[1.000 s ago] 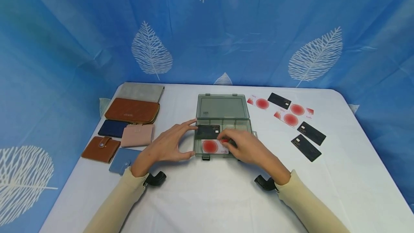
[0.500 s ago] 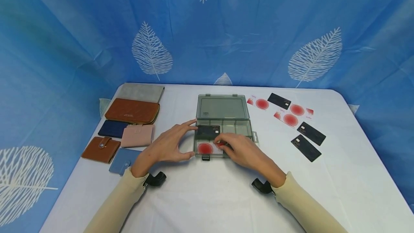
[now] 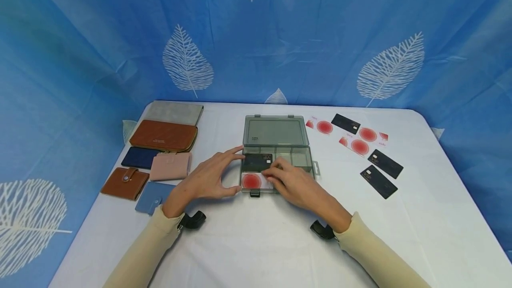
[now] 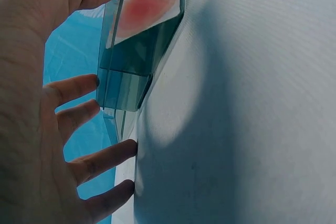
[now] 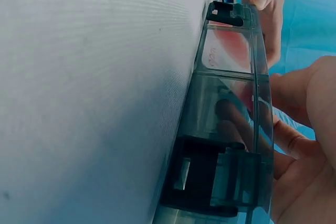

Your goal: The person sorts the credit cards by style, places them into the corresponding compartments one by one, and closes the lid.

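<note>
**Red-and-white card [image 3: 251, 181] in plastic box [image 3: 302, 158], front-left**

Head view: right hand [image 3: 294, 186], fingers narrow at card's right end, seemingly pinching it; black card [image 3: 258, 162] just behind. Left hand [image 3: 208, 177] spread wide along box's left side.

Left wrist: thumb and two fingertips touch box edge, fingers fairly straight.

Right wrist: card shows through clear wall; exact contact unclear. Card looks light, thin, stiff, probably slick; best held by short edge.
</note>
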The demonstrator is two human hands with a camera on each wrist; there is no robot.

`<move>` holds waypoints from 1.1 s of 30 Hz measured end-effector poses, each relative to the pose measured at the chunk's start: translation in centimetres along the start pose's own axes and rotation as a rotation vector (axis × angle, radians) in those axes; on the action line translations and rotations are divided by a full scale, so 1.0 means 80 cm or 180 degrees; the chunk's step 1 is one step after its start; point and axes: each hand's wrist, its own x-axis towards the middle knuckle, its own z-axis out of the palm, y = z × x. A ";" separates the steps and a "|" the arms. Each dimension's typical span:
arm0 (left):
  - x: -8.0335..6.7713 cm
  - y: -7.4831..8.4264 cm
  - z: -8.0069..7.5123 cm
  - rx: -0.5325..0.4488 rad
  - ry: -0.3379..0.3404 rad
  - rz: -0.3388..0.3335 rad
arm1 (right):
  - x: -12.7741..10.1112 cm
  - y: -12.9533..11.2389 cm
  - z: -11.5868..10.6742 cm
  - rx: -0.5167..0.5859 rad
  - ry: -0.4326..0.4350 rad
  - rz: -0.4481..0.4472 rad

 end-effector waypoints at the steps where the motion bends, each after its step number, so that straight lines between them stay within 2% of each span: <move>1: 0.000 0.000 0.000 0.0001 0.0001 -0.0002 | 0.000 -0.001 0.000 -0.0034 -0.0018 0.0001; 6: 0.000 -0.001 0.000 0.0008 -0.0003 -0.0010 | 0.000 -0.002 0.002 -0.0160 -0.0087 0.0023; 13: 0.000 -0.001 0.001 0.0035 -0.0003 -0.0024 | 0.000 -0.003 0.002 -0.0224 0.0015 -0.0012; 22: 0.001 -0.003 0.003 0.0046 0.0029 0.0026 | -0.003 -0.012 0.008 -0.0378 -0.0015 0.0207; 29: 0.001 -0.003 0.003 0.0048 0.0040 0.0039 | -0.003 -0.013 0.006 -0.0300 -0.0054 0.0373; 33: 0.001 -0.001 0.002 0.0038 0.0020 0.0023 | -0.001 -0.014 0.000 -0.0120 -0.0059 0.0503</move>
